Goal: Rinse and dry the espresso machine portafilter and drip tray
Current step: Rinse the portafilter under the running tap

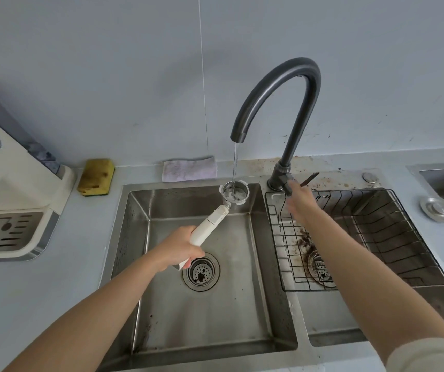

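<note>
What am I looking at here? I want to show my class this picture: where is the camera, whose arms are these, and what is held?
There is one picture, taken by a camera worn on a person's head. It looks down at their own arms over a double sink. The left hand grips the white handle of a portafilter, holding its metal basket under water running from the tap. The right hand is at the tap's lever; blur hides its grip. A sponge, a cloth and the espresso machine sit on the counter.

One left hand (180,247), one right hand (300,201), one portafilter (210,224), one tap (299,130), two drain strainers (201,272), one wire rack (278,237), one sponge (96,177), one cloth (188,169) and one espresso machine (14,183).
</note>
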`<state>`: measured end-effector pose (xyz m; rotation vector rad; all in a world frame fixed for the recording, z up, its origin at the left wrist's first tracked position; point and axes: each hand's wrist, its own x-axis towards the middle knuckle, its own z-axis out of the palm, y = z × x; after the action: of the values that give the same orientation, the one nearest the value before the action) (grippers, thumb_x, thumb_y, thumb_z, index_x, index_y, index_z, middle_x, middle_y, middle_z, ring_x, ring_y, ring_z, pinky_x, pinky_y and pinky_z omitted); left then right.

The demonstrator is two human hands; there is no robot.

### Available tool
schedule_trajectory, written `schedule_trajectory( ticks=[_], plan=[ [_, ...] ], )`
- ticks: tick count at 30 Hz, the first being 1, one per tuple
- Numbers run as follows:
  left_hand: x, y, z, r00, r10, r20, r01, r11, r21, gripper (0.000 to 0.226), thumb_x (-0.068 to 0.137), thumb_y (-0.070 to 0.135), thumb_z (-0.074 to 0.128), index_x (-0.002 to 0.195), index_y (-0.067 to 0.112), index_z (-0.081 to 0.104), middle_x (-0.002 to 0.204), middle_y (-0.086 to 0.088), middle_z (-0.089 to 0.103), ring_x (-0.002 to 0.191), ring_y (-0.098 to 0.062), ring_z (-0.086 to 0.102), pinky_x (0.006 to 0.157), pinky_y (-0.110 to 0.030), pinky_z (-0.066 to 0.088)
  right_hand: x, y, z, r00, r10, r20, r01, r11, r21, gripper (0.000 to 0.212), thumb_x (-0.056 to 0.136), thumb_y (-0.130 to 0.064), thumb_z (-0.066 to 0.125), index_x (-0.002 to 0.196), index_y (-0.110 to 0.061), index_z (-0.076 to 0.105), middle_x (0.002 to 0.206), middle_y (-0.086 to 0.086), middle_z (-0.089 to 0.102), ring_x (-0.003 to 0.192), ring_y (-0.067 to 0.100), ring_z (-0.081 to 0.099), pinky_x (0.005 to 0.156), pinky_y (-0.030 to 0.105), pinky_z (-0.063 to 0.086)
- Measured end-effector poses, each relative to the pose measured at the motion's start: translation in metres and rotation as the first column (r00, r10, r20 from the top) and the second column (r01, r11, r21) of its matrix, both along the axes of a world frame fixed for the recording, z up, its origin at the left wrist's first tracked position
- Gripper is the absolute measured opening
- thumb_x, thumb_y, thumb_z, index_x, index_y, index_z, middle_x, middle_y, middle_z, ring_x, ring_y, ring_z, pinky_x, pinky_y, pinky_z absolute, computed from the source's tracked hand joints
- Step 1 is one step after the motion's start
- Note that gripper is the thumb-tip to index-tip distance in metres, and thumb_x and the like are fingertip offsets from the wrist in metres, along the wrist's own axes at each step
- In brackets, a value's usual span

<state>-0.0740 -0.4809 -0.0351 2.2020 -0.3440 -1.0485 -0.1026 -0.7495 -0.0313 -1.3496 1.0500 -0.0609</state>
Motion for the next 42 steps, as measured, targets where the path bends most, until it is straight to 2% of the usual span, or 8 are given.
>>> schedule_trajectory(
  ticks=[3, 6, 10, 15, 20, 26, 36, 42],
  plan=[
    [-0.003, 0.002, -0.001, 1.000, 0.007, -0.012, -0.007, 1.000, -0.008, 0.029, 0.078, 0.003, 0.062, 0.104, 0.003, 0.050, 0.062, -0.004, 0.052, 0.034, -0.010, 0.047, 0.037, -0.019, 0.035, -0.011, 0.029, -0.009, 0.985, 0.169, 0.037, -0.171, 0.982, 0.076, 0.045, 0.094, -0.010, 0.046, 0.136, 0.003, 0.035, 0.117, 0.019, 0.056, 0.109, 0.031, 0.057, 0.090, 0.036, 0.046],
    [-0.006, 0.003, -0.001, 0.999, 0.011, -0.033, -0.012, 0.999, -0.034, 0.026, 0.079, 0.003, 0.062, 0.101, 0.008, 0.049, 0.062, -0.004, 0.051, 0.034, -0.010, 0.047, 0.037, -0.018, 0.035, -0.023, 0.066, -0.007, 0.957, 0.262, 0.126, -0.288, 0.917, 0.275, 0.058, 0.094, -0.001, 0.045, 0.144, 0.003, 0.016, 0.137, 0.026, 0.044, 0.124, 0.038, 0.047, 0.100, 0.038, 0.040],
    [-0.012, 0.002, -0.002, 0.997, 0.034, -0.067, -0.040, 0.996, -0.082, 0.022, 0.079, 0.002, 0.063, 0.091, 0.012, 0.047, 0.061, -0.004, 0.052, 0.032, -0.011, 0.046, 0.039, -0.018, 0.036, -0.031, 0.103, -0.012, 0.916, 0.348, 0.197, -0.396, 0.860, 0.322, 0.044, 0.094, -0.009, 0.049, 0.135, -0.002, 0.036, 0.126, 0.022, 0.054, 0.107, 0.030, 0.057, 0.087, 0.032, 0.046],
    [-0.019, 0.000, 0.000, 0.994, 0.043, -0.097, -0.054, 0.992, -0.117, 0.026, 0.079, 0.001, 0.062, 0.103, 0.006, 0.051, 0.057, -0.004, 0.051, 0.033, -0.012, 0.046, 0.039, -0.020, 0.038, -0.032, 0.131, -0.017, 0.908, 0.308, 0.285, -0.398, 0.847, 0.353, 0.018, 0.094, -0.013, 0.050, 0.111, -0.008, 0.049, 0.095, 0.006, 0.060, 0.084, 0.016, 0.060, 0.081, 0.027, 0.050],
    [-0.023, -0.002, 0.000, 0.995, 0.051, -0.089, -0.065, 0.984, -0.167, 0.016, 0.079, -0.001, 0.061, 0.089, 0.006, 0.051, 0.050, 0.000, 0.051, 0.032, -0.012, 0.046, 0.040, -0.020, 0.038, -0.030, 0.138, -0.014, 0.922, 0.207, 0.326, -0.325, 0.873, 0.363, 0.007, 0.094, -0.008, 0.050, 0.100, -0.008, 0.051, 0.098, 0.011, 0.059, 0.082, 0.016, 0.061, 0.075, 0.025, 0.054],
    [-0.022, -0.010, 0.005, 0.994, 0.048, -0.097, -0.071, 0.966, -0.247, 0.022, 0.082, 0.000, 0.061, 0.081, 0.020, 0.051, 0.049, 0.000, 0.051, 0.036, -0.013, 0.046, 0.040, -0.018, 0.039, -0.024, 0.135, -0.012, 0.922, 0.173, 0.346, -0.283, 0.912, 0.297, 0.019, 0.093, -0.009, 0.051, 0.112, -0.005, 0.049, 0.101, 0.014, 0.058, 0.092, 0.022, 0.058, 0.074, 0.025, 0.052],
    [-0.014, -0.019, 0.001, 1.000, 0.020, 0.009, -0.017, 0.968, -0.249, 0.024, 0.081, 0.002, 0.059, 0.101, 0.016, 0.054, 0.048, 0.002, 0.052, 0.034, -0.010, 0.047, 0.048, -0.021, 0.043, -0.018, 0.129, -0.009, 0.907, 0.110, 0.407, -0.258, 0.908, 0.330, 0.010, 0.095, -0.005, 0.047, 0.097, -0.012, 0.053, 0.098, 0.012, 0.059, 0.095, 0.023, 0.058, 0.077, 0.028, 0.052],
    [-0.011, -0.021, -0.004, 0.990, 0.084, 0.115, -0.059, 0.977, -0.206, 0.042, 0.082, 0.003, 0.059, 0.121, 0.012, 0.049, 0.069, -0.003, 0.055, 0.035, -0.007, 0.048, 0.040, -0.018, 0.040, -0.012, 0.130, -0.011, 0.896, 0.086, 0.435, -0.276, 0.877, 0.393, 0.013, 0.095, -0.005, 0.045, 0.100, -0.013, 0.053, 0.095, 0.010, 0.059, 0.095, 0.023, 0.057, 0.083, 0.032, 0.051]
  ],
)
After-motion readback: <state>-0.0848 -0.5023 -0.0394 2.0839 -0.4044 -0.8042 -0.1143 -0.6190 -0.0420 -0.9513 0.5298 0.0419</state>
